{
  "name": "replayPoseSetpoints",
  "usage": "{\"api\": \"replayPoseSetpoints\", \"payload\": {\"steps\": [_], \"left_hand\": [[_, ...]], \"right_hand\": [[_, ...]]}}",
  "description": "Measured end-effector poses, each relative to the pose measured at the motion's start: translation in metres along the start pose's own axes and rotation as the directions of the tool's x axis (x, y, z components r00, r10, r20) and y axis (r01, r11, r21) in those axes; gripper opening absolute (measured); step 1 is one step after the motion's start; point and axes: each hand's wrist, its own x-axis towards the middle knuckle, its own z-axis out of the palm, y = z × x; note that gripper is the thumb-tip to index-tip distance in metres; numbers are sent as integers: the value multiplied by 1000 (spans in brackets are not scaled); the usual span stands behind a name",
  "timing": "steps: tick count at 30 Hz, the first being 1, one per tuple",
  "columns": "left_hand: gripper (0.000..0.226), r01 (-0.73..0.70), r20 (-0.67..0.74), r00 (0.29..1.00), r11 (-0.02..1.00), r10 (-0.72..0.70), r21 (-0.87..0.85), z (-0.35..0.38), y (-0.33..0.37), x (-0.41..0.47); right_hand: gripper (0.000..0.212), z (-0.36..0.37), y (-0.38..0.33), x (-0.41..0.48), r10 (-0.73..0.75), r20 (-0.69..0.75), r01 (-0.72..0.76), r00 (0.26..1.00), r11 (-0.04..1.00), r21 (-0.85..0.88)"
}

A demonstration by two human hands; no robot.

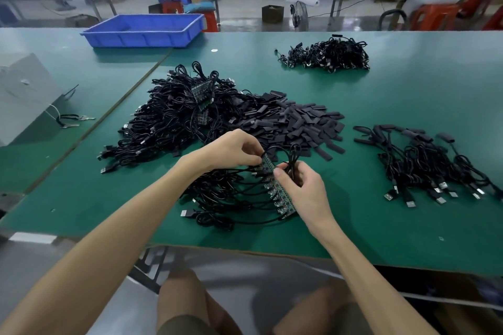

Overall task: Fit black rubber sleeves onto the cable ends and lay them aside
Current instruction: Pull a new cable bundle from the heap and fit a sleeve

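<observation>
Though bin (136,38) contents unclear, L hand (231,149), R hand (302,187) tight on cable strip (284,205).

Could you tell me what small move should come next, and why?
Probably snap the end board free: the left hand pinches the top of the board strip, the right hand holds its cable, and no sleeve from the sleeve pile is in hand yet.

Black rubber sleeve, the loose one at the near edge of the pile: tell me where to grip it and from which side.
Pinch the loose sleeve across its short width, near one end, coming down from above on the near side. It lies flat on the table just clear of the sleeve pile, so both long edges look free for the grip.
</observation>
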Motion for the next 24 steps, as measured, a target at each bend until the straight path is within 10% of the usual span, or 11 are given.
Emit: {"api": "replayPoseSetpoints", "payload": {"steps": [10, 21, 24], "left_hand": [[12, -9, -45, 999, 997, 12, 70, 17, 3, 8], [25, -61, -292, 956, 993, 29, -102, 27, 19, -4], [53, -30, -106, 994, 984, 12, -175, 23, 33, -14]], "right_hand": [[45, -6, -3, -1, 55, -108, -35, 993, 983, 179], [12, -8, -2, 0, 9, -67, 11, 998, 957, 290], [4, -8, -3, 0, 22, -60, -2, 998, 951, 309]]}}
